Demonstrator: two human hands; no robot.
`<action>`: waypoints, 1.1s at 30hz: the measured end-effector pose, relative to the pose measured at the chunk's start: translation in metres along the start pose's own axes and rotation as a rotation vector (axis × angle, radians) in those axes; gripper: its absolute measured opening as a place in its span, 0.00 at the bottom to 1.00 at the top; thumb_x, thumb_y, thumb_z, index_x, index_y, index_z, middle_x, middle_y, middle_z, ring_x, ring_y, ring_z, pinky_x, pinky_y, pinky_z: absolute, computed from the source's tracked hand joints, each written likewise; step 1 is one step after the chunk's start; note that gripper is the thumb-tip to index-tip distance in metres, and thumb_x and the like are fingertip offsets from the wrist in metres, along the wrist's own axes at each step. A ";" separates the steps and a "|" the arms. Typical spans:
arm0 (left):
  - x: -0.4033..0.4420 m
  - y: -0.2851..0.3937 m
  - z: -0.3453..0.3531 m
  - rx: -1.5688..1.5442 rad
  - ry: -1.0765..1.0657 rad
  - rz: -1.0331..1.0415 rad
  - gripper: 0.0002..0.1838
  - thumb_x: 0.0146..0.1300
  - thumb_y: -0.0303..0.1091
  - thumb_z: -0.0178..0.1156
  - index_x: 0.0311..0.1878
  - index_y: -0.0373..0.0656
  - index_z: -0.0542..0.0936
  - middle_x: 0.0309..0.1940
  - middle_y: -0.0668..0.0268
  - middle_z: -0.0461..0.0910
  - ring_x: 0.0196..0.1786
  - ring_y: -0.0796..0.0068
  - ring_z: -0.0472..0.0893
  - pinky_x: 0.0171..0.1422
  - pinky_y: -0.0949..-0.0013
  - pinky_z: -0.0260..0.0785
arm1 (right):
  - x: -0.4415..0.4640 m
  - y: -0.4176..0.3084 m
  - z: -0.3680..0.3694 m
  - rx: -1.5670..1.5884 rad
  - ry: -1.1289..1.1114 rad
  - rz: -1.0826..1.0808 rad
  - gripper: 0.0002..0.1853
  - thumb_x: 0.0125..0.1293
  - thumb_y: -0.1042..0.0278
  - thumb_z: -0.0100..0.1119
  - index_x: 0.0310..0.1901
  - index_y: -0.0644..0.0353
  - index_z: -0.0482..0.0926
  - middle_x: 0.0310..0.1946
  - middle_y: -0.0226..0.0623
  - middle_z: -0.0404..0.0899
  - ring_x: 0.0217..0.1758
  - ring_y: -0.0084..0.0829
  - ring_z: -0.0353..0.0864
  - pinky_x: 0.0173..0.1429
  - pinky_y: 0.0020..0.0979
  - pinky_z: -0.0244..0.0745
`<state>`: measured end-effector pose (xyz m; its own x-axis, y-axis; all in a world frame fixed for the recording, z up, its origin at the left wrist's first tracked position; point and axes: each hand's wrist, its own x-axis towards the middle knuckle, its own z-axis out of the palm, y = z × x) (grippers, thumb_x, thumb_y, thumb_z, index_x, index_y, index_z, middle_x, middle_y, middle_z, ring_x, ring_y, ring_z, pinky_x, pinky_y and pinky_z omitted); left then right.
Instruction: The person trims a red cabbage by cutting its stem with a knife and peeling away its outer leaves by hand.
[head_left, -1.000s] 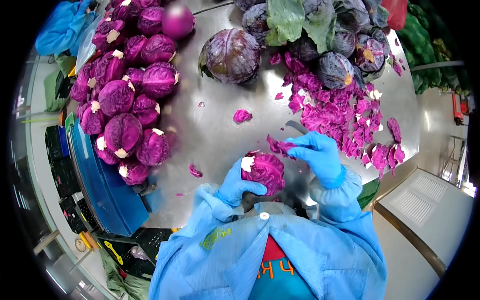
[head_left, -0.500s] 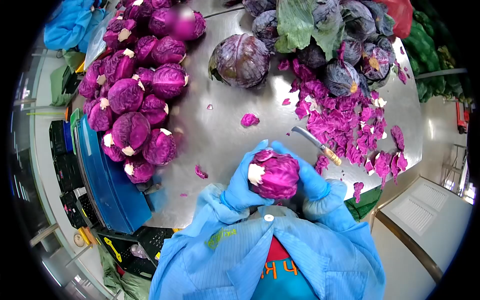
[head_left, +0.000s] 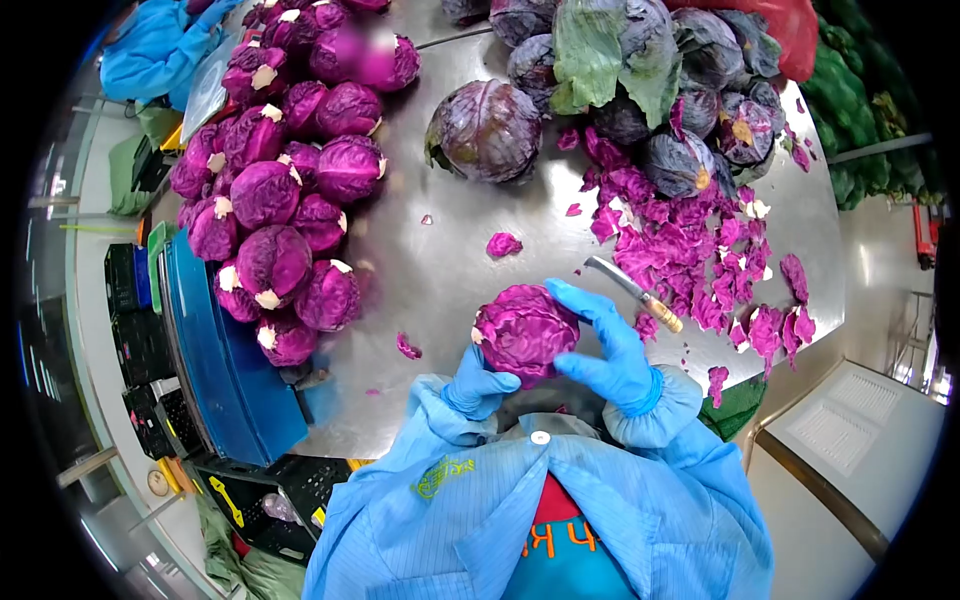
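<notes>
Between my gloved hands is a trimmed red cabbage [head_left: 527,335], bright purple, held over the near part of the steel table, with a bit of pale stem at its left side. My left hand [head_left: 478,384] supports it from the lower left, its far fingers hidden under the head. Curved around the right side, my right hand [head_left: 612,345] has its thumb and fingers against the leaves. A knife [head_left: 635,292] with a hooked blade and a light handle lies to the right of the cabbage.
Trimmed red cabbages [head_left: 275,265] are heaped on the left. Untrimmed dark cabbages [head_left: 485,130] sit at the back, with torn purple leaves [head_left: 670,235] spread over the right side. The steel table [head_left: 430,270] has a blue bin [head_left: 235,355] at its left edge.
The cabbage has turned, its pale stem swinging to the far left, and it has moved slightly left and away from me. My right hand's fingers have spread wider.
</notes>
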<state>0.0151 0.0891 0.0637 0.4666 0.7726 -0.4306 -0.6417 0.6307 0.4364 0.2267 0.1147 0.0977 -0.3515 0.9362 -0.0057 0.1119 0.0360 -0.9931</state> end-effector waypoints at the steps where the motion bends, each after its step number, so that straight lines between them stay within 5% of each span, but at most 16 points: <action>1: 0.002 0.001 0.000 0.087 -0.007 0.037 0.56 0.39 0.27 0.80 0.73 0.41 0.58 0.66 0.59 0.70 0.68 0.62 0.72 0.73 0.58 0.66 | 0.001 0.004 -0.002 -0.056 0.016 0.004 0.44 0.51 0.61 0.78 0.70 0.58 0.66 0.69 0.43 0.66 0.71 0.40 0.65 0.75 0.38 0.58; 7: 0.016 -0.011 -0.001 0.531 0.067 0.256 0.60 0.36 0.24 0.81 0.74 0.39 0.55 0.67 0.57 0.67 0.67 0.64 0.71 0.70 0.58 0.68 | 0.020 -0.019 0.007 -0.478 0.003 0.010 0.41 0.48 0.58 0.78 0.67 0.53 0.72 0.54 0.41 0.77 0.58 0.39 0.72 0.66 0.36 0.67; 10: 0.013 -0.015 0.001 0.483 0.127 0.200 0.61 0.35 0.25 0.82 0.75 0.39 0.54 0.66 0.58 0.67 0.67 0.64 0.71 0.70 0.59 0.68 | 0.022 -0.016 0.001 -0.469 -0.082 0.035 0.37 0.50 0.58 0.77 0.64 0.54 0.75 0.51 0.40 0.77 0.57 0.38 0.74 0.62 0.35 0.71; 16: 0.011 -0.017 -0.004 0.451 0.122 0.174 0.61 0.36 0.25 0.82 0.75 0.40 0.55 0.66 0.59 0.67 0.68 0.65 0.70 0.70 0.59 0.68 | 0.023 -0.001 -0.001 -0.683 -0.072 -0.155 0.21 0.65 0.55 0.63 0.58 0.50 0.80 0.40 0.35 0.83 0.44 0.39 0.80 0.47 0.38 0.76; 19: 0.009 -0.016 -0.006 0.763 0.092 0.231 0.60 0.37 0.26 0.82 0.75 0.40 0.56 0.66 0.59 0.67 0.68 0.65 0.69 0.70 0.59 0.68 | 0.020 0.010 -0.002 -0.640 0.060 -0.222 0.14 0.68 0.58 0.60 0.52 0.50 0.84 0.34 0.33 0.83 0.39 0.38 0.80 0.42 0.38 0.76; 23: 0.012 -0.010 0.002 0.335 -0.016 0.094 0.55 0.39 0.21 0.77 0.74 0.40 0.58 0.66 0.60 0.69 0.68 0.65 0.71 0.72 0.58 0.65 | 0.028 0.009 -0.003 -0.318 0.099 -0.161 0.11 0.70 0.65 0.59 0.48 0.57 0.86 0.38 0.35 0.86 0.38 0.32 0.82 0.43 0.32 0.76; 26: 0.012 -0.003 -0.003 0.173 -0.086 -0.015 0.57 0.39 0.23 0.78 0.74 0.40 0.56 0.67 0.58 0.68 0.68 0.62 0.71 0.73 0.57 0.65 | 0.028 0.001 -0.005 0.090 0.236 0.107 0.11 0.71 0.68 0.57 0.50 0.60 0.84 0.42 0.35 0.86 0.42 0.26 0.82 0.48 0.30 0.77; 32: 0.005 0.009 0.001 -0.091 -0.168 -0.066 0.57 0.41 0.29 0.79 0.74 0.41 0.56 0.67 0.58 0.68 0.68 0.60 0.71 0.73 0.56 0.65 | 0.014 0.013 -0.013 0.253 -0.044 0.184 0.33 0.62 0.66 0.69 0.69 0.57 0.69 0.65 0.37 0.72 0.67 0.32 0.70 0.70 0.34 0.65; 33: 0.007 0.003 -0.002 -0.076 -0.244 0.028 0.58 0.45 0.40 0.80 0.75 0.40 0.54 0.70 0.57 0.65 0.71 0.59 0.68 0.75 0.56 0.63 | 0.012 0.011 -0.004 0.226 -0.040 0.142 0.35 0.60 0.66 0.70 0.69 0.57 0.69 0.66 0.37 0.71 0.68 0.33 0.68 0.71 0.34 0.64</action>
<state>0.0153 0.0962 0.0597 0.5750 0.7903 -0.2118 -0.6962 0.6085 0.3808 0.2277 0.1282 0.0875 -0.3839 0.9115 -0.1474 -0.0458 -0.1782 -0.9829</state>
